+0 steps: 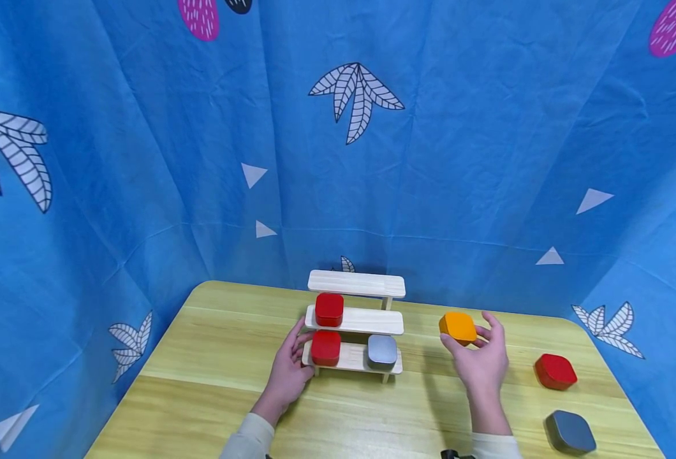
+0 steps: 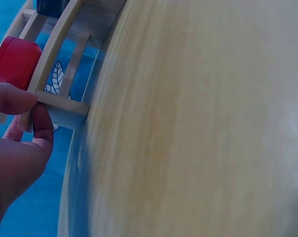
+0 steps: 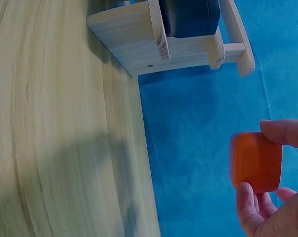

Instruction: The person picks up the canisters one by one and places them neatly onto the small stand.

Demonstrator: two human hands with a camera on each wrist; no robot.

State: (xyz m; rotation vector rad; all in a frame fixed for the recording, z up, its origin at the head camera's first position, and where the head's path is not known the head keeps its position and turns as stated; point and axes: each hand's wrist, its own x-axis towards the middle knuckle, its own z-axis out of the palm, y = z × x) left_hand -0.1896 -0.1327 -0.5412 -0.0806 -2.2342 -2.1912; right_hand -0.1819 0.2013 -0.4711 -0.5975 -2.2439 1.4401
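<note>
My right hand (image 1: 483,360) holds an orange rounded-square tin (image 1: 458,327) between thumb and fingers, right of a small three-tier wooden shelf (image 1: 372,322). In the right wrist view the orange tin (image 3: 256,162) is pinched at its edges. My left hand (image 1: 289,370) grips the left end of the shelf's lowest step; the left wrist view shows thumb and fingers around the wood (image 2: 34,94). One red tin (image 1: 329,309) stands at the left of the middle step. Below it, another red tin (image 1: 326,348) shares the lowest step with a silver-grey tin (image 1: 381,352) at the right.
On the wooden table (image 1: 212,363) at the far right lie a red tin (image 1: 555,371) and, nearer, a dark grey tin (image 1: 570,432). A blue patterned cloth (image 1: 464,159) hangs behind the table and along both sides.
</note>
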